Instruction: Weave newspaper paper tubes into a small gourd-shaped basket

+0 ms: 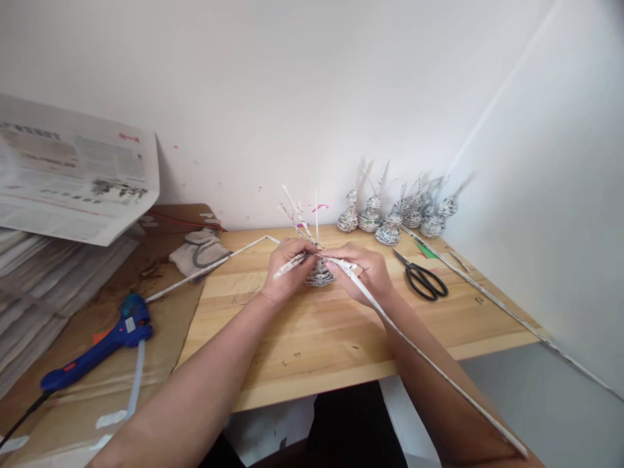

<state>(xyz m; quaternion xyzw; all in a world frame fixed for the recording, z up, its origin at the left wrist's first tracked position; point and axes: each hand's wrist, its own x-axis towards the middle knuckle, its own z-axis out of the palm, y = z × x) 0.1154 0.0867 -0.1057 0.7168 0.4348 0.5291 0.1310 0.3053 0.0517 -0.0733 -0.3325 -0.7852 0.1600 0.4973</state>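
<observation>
The left hand and right hand come together at the top of a woven newspaper vessel on the wooden counter. The left pinches a short paper strip; the right grips a long paper tube trailing toward the lower right. Thin paper stakes rise behind the fingers. Black-handled scissors lie to the right, near woven paper gourds. A blue glue gun rests at left on cardboard.

Round woven-paper form, upright between both hands, thin stalks rising, long paper tube slanting nearward
</observation>
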